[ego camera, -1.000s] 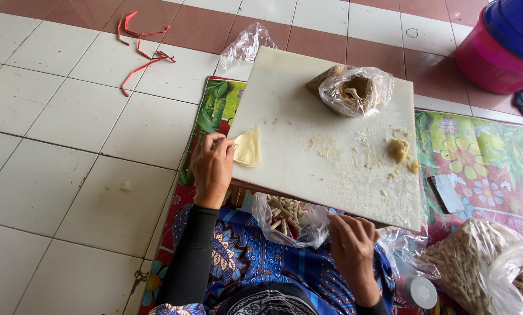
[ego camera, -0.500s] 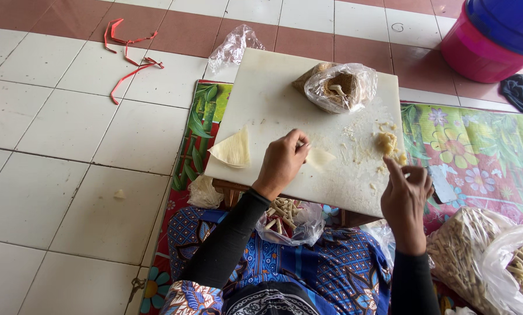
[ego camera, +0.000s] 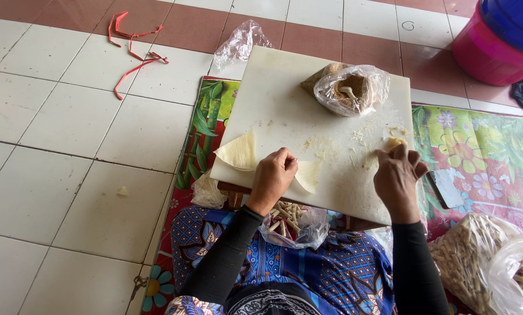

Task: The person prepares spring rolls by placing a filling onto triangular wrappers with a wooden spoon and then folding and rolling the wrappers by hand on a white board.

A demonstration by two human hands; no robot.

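My left hand (ego camera: 275,178) rests on a white cutting board (ego camera: 285,99), fingers curled down on a pale triangular dough wrapper (ego camera: 308,174). A small stack of the same wrappers (ego camera: 238,153) lies at the board's left edge. My right hand (ego camera: 397,175) is pinched on a small lump of yellowish filling (ego camera: 394,142) near the board's right side. A clear plastic bag with brown filling (ego camera: 351,88) sits open at the board's far right corner.
A bag of rolled snack sticks (ego camera: 293,221) lies on my lap under the board. Larger bags of sticks (ego camera: 477,262) sit at the right on a flowered mat (ego camera: 483,157). A pink bucket (ego camera: 489,49), crumpled plastic (ego camera: 238,44) and red strips (ego camera: 133,49) lie on the tiled floor.
My left hand went from the wrapper stack to the board's middle with one wrapper. My right hand rose from my lap to the filling on the board's right side.
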